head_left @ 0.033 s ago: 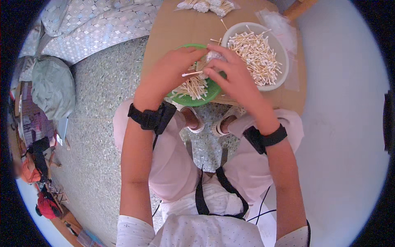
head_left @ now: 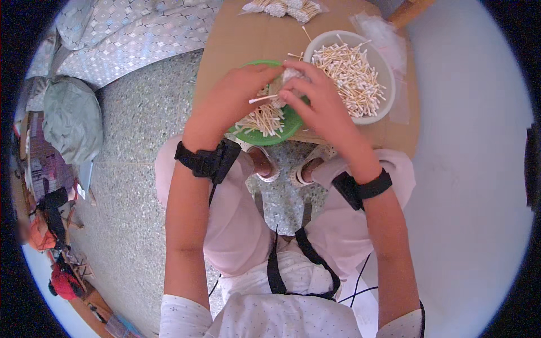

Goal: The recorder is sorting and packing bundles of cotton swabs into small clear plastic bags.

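My left hand (head_left: 234, 98) and my right hand (head_left: 321, 104) come together over a green plate-like dish (head_left: 292, 125), both curled round a bundle of cotton swabs (head_left: 292, 75). White tips of the bundle show between the fingers; whether a clear bag wraps it, I cannot tell. One cotton swab (head_left: 262, 99) sticks out sideways below the bundle, its left tip free. Loose cotton swabs (head_left: 262, 119) lie in the dish under my left hand. To the right stands a white bowl (head_left: 387, 84) heaped with cotton swabs (head_left: 352, 79).
Brown cardboard (head_left: 225, 48) covers the work surface. Packed swab bundles (head_left: 282, 8) lie at its far edge. Clear plastic bags (head_left: 383, 39) sit beyond the bowl, near a wooden leg (head_left: 410, 12). A pale wall (head_left: 468, 169) rises at right, and a grey-green sack (head_left: 73, 119) stands at left.
My right fingers have shifted very slightly at the bundle, and the swab sticking out has risen a little. The rest looks the same.
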Action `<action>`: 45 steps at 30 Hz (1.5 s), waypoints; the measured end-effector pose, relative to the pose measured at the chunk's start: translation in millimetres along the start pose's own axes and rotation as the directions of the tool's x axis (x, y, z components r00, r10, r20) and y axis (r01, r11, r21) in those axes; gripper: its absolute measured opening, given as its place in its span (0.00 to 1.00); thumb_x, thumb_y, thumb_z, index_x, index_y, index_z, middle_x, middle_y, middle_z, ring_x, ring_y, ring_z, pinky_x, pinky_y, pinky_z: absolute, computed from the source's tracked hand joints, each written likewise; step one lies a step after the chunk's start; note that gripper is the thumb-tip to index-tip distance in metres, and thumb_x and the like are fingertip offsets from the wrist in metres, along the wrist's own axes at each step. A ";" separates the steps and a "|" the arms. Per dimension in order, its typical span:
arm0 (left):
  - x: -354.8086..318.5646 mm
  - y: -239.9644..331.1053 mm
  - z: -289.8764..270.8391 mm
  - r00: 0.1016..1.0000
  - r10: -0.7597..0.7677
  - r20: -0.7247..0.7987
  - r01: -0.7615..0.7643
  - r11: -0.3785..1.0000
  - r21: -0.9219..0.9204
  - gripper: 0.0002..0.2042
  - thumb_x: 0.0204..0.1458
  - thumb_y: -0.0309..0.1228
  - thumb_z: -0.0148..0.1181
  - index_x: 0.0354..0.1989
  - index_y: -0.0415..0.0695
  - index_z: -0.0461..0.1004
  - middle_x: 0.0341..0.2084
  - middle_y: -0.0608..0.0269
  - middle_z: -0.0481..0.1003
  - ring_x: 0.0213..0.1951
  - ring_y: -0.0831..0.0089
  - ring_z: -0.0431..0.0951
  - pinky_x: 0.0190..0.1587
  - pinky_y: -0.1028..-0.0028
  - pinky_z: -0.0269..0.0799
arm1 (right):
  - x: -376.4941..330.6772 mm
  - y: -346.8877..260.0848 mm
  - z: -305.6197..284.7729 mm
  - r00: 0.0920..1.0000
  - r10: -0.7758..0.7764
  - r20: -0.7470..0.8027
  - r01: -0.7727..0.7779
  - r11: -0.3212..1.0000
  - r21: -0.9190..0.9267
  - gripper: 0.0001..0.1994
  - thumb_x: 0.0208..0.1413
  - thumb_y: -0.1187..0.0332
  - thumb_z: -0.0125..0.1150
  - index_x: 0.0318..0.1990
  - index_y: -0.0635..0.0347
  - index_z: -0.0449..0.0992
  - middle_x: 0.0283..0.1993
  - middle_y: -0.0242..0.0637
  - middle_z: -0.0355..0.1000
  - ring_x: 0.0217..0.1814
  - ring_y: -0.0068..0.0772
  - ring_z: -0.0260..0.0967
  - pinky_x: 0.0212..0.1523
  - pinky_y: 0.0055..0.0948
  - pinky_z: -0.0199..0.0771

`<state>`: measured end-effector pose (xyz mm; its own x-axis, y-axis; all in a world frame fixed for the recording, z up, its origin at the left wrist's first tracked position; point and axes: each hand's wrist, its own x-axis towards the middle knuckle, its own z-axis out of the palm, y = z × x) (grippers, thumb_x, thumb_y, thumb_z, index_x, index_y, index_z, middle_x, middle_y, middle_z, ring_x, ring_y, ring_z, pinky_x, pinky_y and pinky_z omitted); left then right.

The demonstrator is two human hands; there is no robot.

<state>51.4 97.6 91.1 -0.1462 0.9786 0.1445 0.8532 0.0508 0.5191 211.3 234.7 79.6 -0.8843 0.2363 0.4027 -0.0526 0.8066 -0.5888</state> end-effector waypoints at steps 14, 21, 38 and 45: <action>15.4 28.9 -12.0 0.998 -0.052 -0.034 0.026 0.848 -0.530 0.22 0.59 0.32 0.54 0.63 0.46 0.65 0.53 0.59 0.73 0.54 0.67 0.73 0.55 0.68 0.69 | 6.7 -1.8 -22.7 0.676 0.547 -0.493 -0.194 0.778 0.598 0.14 0.67 0.61 0.46 0.38 0.63 0.71 0.37 0.33 0.70 0.40 0.26 0.65 0.47 0.26 0.65; 26.0 43.7 8.8 0.990 -0.136 -0.030 0.048 0.538 -0.841 0.20 0.59 0.31 0.54 0.61 0.44 0.67 0.58 0.65 0.68 0.56 0.71 0.70 0.54 0.70 0.70 | 3.1 3.3 -35.6 0.715 0.503 -0.485 -0.169 0.798 0.578 0.17 0.70 0.58 0.39 0.37 0.62 0.67 0.48 0.40 0.69 0.50 0.29 0.66 0.55 0.28 0.65; 31.7 70.8 27.1 0.938 0.116 -0.328 -0.241 0.897 -0.371 0.30 0.42 0.26 0.67 0.57 0.47 0.62 0.60 0.54 0.62 0.59 0.57 0.65 0.59 0.63 0.63 | 8.2 -6.9 -36.2 0.651 0.694 -0.308 0.027 0.384 0.923 0.12 0.67 0.61 0.42 0.40 0.60 0.67 0.53 0.46 0.70 0.46 0.34 0.73 0.47 0.34 0.76; 40.0 73.5 29.0 0.904 0.302 -0.301 -0.358 0.921 -0.152 0.34 0.38 0.23 0.66 0.59 0.50 0.62 0.65 0.51 0.56 0.65 0.50 0.56 0.66 0.59 0.53 | 1.4 12.9 -20.8 0.636 0.709 -0.305 -0.051 0.433 0.900 0.16 0.65 0.60 0.44 0.42 0.65 0.71 0.45 0.43 0.74 0.43 0.33 0.73 0.47 0.33 0.73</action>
<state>122.8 146.3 110.7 -0.0249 0.8406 0.5411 0.7623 -0.3342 0.5543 218.9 256.8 87.1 -0.4585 0.8872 0.0525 -0.3951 -0.1506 -0.9062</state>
